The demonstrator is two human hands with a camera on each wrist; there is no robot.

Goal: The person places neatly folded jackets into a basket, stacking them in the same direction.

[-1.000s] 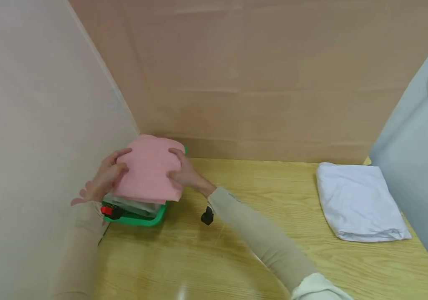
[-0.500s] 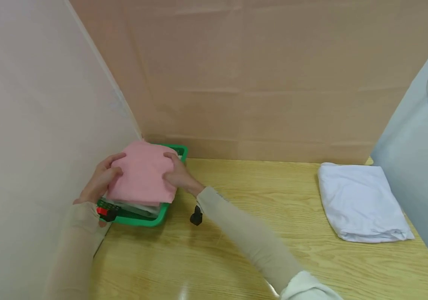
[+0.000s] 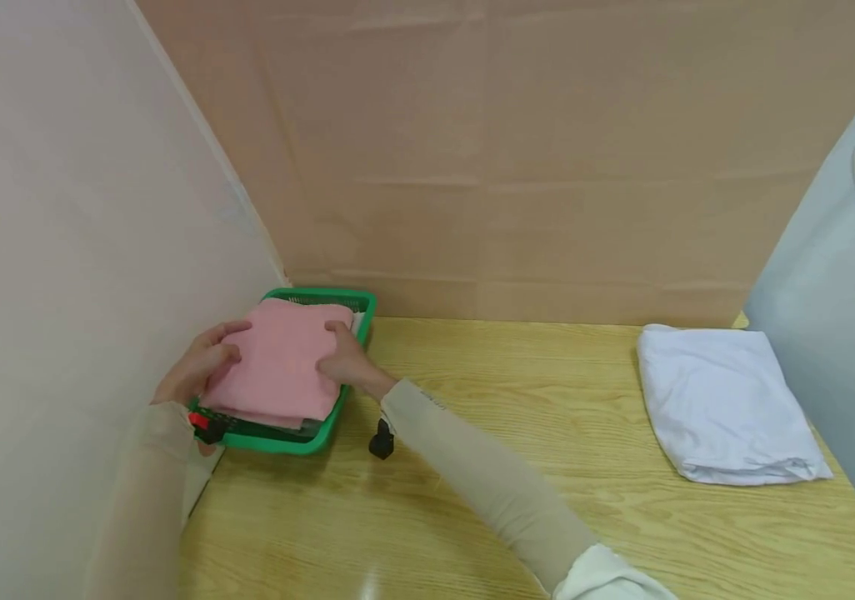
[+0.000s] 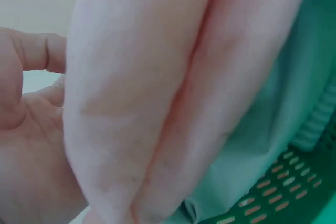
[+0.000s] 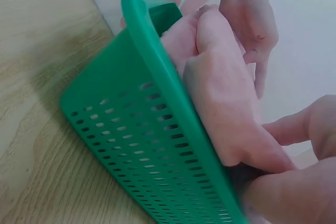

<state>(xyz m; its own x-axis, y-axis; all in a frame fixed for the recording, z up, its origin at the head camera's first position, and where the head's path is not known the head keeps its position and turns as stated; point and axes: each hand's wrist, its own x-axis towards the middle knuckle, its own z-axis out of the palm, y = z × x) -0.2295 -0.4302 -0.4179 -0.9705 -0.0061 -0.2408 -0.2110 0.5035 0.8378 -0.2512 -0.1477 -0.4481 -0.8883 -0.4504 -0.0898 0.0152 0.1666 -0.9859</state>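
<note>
A folded pink cloth (image 3: 281, 362) lies low in a green plastic basket (image 3: 270, 444) with slotted walls. My left hand (image 3: 201, 360) grips its left side, thumb on top. On the opposite side my right hand (image 3: 351, 362) holds the edge, its thumb and fingers also seen in the right wrist view. Beneath the pink layers, greyish folded fabric (image 4: 231, 182) shows in the left wrist view. From the right wrist, the pink edge bulges just above the basket's rim (image 5: 163, 61).
A folded white cloth (image 3: 727, 404) lies at the right of the wooden tabletop (image 3: 502, 400). The basket stands in the back left corner, close to the pale left wall (image 3: 97, 208) and the brown back panel (image 3: 547, 167).
Both hands have brought the pink cloth down and slightly left, toward me, into the basket. The back rim of the basket now shows behind it. The white cloth stays put.
</note>
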